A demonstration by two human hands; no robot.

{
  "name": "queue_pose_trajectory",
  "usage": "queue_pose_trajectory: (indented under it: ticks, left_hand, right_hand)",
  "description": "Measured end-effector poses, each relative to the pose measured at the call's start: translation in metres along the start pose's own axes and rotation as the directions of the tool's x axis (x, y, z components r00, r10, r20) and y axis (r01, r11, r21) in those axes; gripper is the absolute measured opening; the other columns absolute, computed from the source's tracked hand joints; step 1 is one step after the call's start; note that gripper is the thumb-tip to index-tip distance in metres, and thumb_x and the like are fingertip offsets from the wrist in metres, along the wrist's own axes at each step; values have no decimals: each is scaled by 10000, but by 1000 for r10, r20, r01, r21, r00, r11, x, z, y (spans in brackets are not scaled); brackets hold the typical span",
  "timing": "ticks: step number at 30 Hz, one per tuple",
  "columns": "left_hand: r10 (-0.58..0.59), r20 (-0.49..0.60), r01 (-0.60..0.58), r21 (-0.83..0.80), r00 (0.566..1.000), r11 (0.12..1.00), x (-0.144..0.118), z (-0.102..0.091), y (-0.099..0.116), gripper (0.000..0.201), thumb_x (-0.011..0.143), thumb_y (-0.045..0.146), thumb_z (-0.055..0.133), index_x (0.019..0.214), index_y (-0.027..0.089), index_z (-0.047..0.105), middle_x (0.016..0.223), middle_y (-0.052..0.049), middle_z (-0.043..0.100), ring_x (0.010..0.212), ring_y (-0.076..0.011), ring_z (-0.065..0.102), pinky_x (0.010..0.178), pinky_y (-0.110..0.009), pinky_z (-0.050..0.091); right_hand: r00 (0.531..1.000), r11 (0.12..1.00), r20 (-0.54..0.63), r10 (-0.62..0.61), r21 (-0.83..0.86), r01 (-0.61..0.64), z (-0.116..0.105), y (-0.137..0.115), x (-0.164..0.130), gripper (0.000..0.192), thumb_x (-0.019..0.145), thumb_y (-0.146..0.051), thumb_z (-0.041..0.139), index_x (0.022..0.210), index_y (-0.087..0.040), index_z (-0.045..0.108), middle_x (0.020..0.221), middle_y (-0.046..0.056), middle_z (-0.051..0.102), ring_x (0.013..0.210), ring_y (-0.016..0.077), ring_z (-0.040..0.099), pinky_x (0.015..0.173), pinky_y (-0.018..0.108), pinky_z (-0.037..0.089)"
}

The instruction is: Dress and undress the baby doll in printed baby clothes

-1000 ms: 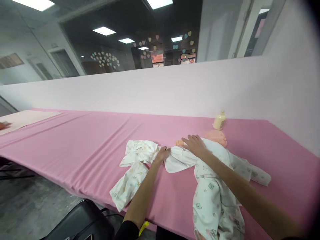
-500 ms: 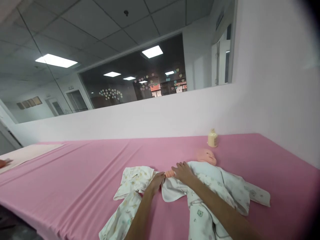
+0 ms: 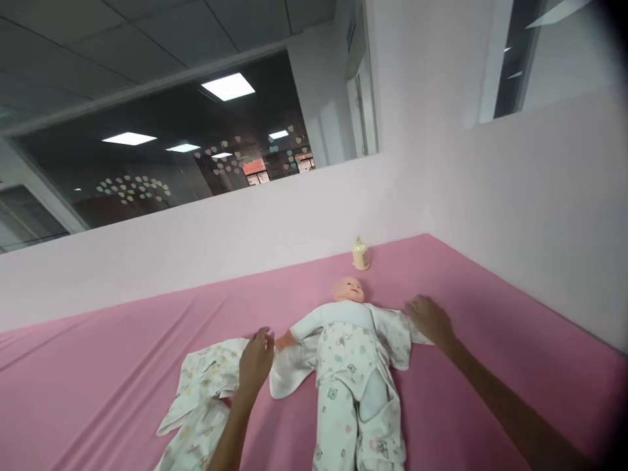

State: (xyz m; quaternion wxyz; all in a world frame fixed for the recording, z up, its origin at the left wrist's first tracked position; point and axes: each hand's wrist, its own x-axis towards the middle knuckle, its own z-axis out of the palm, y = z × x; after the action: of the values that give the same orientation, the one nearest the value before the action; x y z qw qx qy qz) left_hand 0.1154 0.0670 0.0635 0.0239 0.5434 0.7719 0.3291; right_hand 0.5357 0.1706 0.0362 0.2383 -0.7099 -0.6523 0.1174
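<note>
A baby doll [image 3: 349, 290] lies on its back on the pink table [image 3: 122, 373], dressed in a white printed outfit [image 3: 353, 366]. My left hand [image 3: 256, 362] rests with fingers apart beside the doll's bare hand and loose sleeve, over a second white printed garment [image 3: 199, 392] lying crumpled to the left. My right hand [image 3: 429, 319] lies open on the doll's other sleeve at the right. Neither hand grips anything that I can see.
A small cream baby bottle [image 3: 360, 254] stands upright behind the doll's head near the pale wall [image 3: 515, 196]. The wall turns a corner to the right of the table. A glass window runs above the wall.
The view swung up and to the right. My right hand left the doll's chest and moved across to its far sleeve. My left hand let go of the cloth and stays near the doll's hand.
</note>
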Motion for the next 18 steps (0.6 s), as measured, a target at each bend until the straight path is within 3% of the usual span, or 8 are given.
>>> queue_pose_trajectory:
  ticks: [2,4,5,7,9,12,14,18]
  left_hand:
    - [210,-1,-210,-32,978,977,-4,10,47,287,937,366,437,1095,207,617,1153,-132,658,1076,-320,593,923,-417,424]
    - [424,125,-416,-87,897,905,-6,29,100,329,958,343,409,1171,188,605,1192,-136,645,1119,-290,579,987,-395,411]
    - [525,212,-518,-93,824,850,-7,41,126,344,970,324,379,1195,183,598,1220,-128,634,1149,-272,565,1019,-390,402]
    - [673,390,-711,-64,628,700,-5,67,169,361,972,276,361,1248,189,577,1306,-114,588,1226,-258,516,1072,-401,367]
    - [644,569,-787,10,512,617,1,92,199,366,936,223,414,1262,167,568,1321,-133,572,1241,-270,505,1057,-409,382]
    - [546,695,-807,85,469,584,10,117,219,347,849,129,462,1157,140,622,1204,-148,631,1151,-273,567,990,-389,431]
    - [523,713,-805,99,467,584,14,127,222,327,812,119,483,1097,139,642,1136,-143,658,1096,-269,595,958,-376,449]
    - [509,717,-802,117,477,586,16,135,220,391,804,129,488,1178,145,601,1203,-140,638,1151,-270,569,990,-382,432]
  right_hand:
    - [984,990,107,139,-26,-137,2,37,9,400,952,-424,361,965,-148,650,1002,148,678,894,261,649,702,328,437]
    - [971,985,166,174,-22,-173,9,54,11,428,957,-443,342,933,-148,651,979,148,682,887,258,656,682,321,436]
    - [968,984,179,178,-14,-178,12,57,11,441,957,-460,338,928,-150,650,989,151,680,884,259,659,675,321,438]
    - [966,982,175,190,-17,-190,16,56,6,474,948,-515,352,978,-142,643,1059,171,659,900,274,663,676,335,451]
    - [967,978,148,209,-40,-206,16,53,2,543,931,-577,371,1075,-114,618,1127,205,626,933,306,663,697,364,469]
    - [970,976,124,211,-75,-203,12,51,-5,633,923,-628,359,1125,-81,604,1112,225,627,971,337,659,747,402,480]
    - [970,980,152,190,-81,-179,11,52,-9,649,925,-649,334,1046,-97,653,1041,210,659,954,333,665,759,406,476]
    - [981,996,175,81,-53,-73,13,50,-11,574,962,-559,313,869,-165,719,897,146,702,818,269,675,702,360,454]
